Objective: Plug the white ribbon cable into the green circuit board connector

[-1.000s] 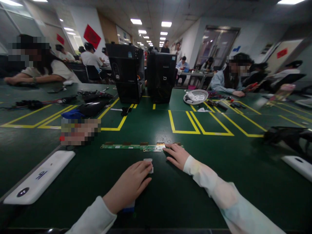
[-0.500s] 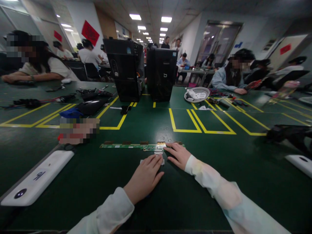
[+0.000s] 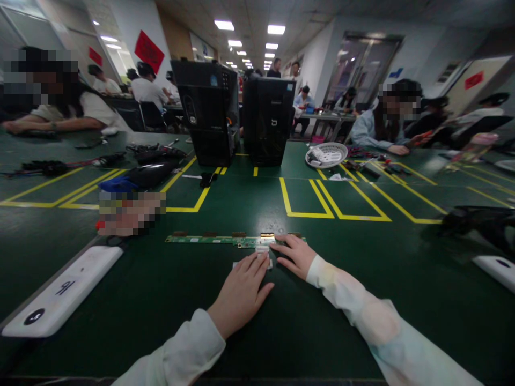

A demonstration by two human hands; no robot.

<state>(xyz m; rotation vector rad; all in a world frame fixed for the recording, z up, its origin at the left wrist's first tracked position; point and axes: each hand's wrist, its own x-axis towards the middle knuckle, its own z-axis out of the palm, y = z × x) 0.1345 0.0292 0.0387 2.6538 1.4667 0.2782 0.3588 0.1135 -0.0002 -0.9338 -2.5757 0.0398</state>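
A long, narrow green circuit board (image 3: 205,240) lies crosswise on the dark green table (image 3: 314,332). My right hand (image 3: 295,256) rests with spread fingers on the board's right part. Just below the board, my left hand (image 3: 245,284) lies palm down, its fingertips on a small white piece (image 3: 262,250) that meets the board's lower edge. Part of this piece is hidden under the fingers. The thumb of my left hand stands apart from the other fingers.
Two black computer towers (image 3: 269,123) stand at the back. A white basket (image 3: 326,155) is right of them. White devices lie at far left (image 3: 64,289) and far right (image 3: 497,271). Cables and a black-and-blue bundle (image 3: 137,177) lie at left. People sit around.
My left hand has shifted very slightly up and to the right, toward the board. My right hand stays on the board, nearly unmoved.
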